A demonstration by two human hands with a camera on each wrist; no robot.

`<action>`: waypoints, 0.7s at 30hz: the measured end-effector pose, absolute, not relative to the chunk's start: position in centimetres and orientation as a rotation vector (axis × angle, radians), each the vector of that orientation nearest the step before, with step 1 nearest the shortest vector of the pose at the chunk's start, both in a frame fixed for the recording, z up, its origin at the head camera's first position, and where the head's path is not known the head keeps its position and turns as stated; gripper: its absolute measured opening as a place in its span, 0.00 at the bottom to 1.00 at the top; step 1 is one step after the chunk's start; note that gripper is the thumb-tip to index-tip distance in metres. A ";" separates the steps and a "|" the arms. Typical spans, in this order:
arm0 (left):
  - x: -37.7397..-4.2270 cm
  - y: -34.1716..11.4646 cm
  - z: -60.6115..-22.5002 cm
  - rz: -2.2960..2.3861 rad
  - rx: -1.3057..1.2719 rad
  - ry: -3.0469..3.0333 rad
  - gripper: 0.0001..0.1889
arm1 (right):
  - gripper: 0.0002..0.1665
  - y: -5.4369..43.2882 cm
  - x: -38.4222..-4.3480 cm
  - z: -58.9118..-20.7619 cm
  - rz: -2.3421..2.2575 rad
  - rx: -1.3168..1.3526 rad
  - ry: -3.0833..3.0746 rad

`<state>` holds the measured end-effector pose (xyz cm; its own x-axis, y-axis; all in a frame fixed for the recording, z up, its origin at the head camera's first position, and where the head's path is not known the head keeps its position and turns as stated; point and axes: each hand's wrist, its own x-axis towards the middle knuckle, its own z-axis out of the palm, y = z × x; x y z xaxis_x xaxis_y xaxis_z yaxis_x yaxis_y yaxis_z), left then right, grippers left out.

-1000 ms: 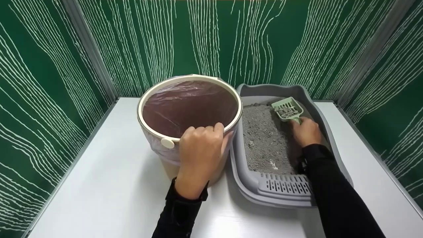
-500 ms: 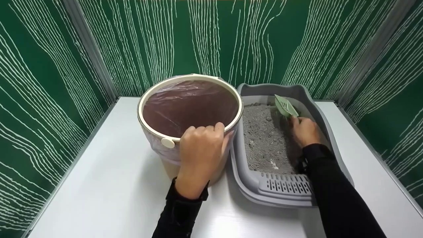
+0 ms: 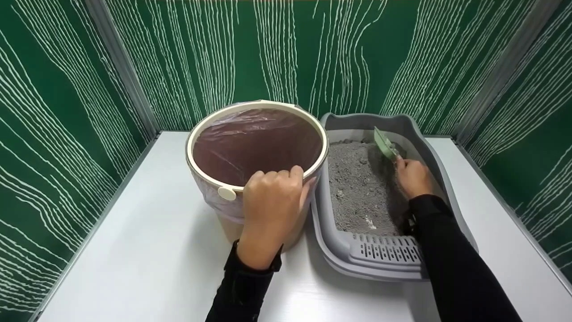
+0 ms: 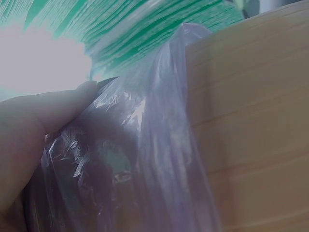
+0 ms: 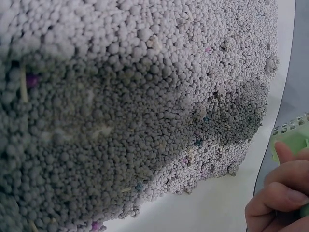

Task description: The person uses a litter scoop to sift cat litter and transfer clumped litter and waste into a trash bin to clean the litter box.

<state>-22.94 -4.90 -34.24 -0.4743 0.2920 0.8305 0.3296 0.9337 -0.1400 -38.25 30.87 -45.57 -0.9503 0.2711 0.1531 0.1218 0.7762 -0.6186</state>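
Note:
My right hand (image 3: 414, 178) grips the handle of a green slotted litter scoop (image 3: 385, 144), which is tilted on its side over the back right of the litter box (image 3: 328, 210). Grey pellet litter (image 3: 359, 188) covers most of the box floor; in the right wrist view the litter (image 5: 145, 106) is banked up against a pale wall. My left hand (image 3: 271, 201) holds the near right rim of a round bin (image 3: 201, 123), fingers curled over the edge. A thin clear plastic bag (image 4: 164, 116) lines the bin and folds down over its wood-look side (image 4: 251, 106).
Bin and litter box stand side by side on a white table (image 3: 147, 250). Green walls (image 3: 308, 49) with white lines enclose the back and both sides. A slotted ledge (image 3: 386, 248) forms the near end of the litter box.
The scoop has turned from lying flat with litter clumps in it to standing on its edge. My left hand and the bin have stayed where they were.

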 end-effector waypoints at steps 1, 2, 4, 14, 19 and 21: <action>-22.9 -4.9 -34.2 -0.048 -0.442 -2.093 0.21 | 0.33 30.9 -38.2 -45.6 0.920 -0.302 -2.733; -23.0 -4.9 -34.3 -0.049 -0.442 -2.092 0.21 | 0.32 30.9 -38.2 -45.6 0.915 -0.300 -2.731; -23.0 -4.9 -34.3 -0.051 -0.443 -2.090 0.21 | 0.29 30.9 -38.2 -45.6 0.908 -0.302 -2.732; -22.9 -4.9 -34.2 -0.055 -0.447 -2.092 0.21 | 0.24 30.9 -38.0 -45.7 0.881 -0.300 -2.688; -23.0 -4.9 -34.2 -0.046 -0.442 -2.093 0.21 | 0.30 30.8 -38.1 -45.4 0.897 -0.334 -2.724; -23.0 -4.9 -34.2 -0.049 -0.442 -2.097 0.21 | 0.29 30.7 -38.1 -45.3 0.897 -0.335 -2.727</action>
<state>-23.03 -4.89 -34.17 -0.4765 0.2922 0.8292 0.3302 0.9336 -0.1392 -38.06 30.72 -45.33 -0.9422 0.2924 0.1635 0.1383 0.7840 -0.6052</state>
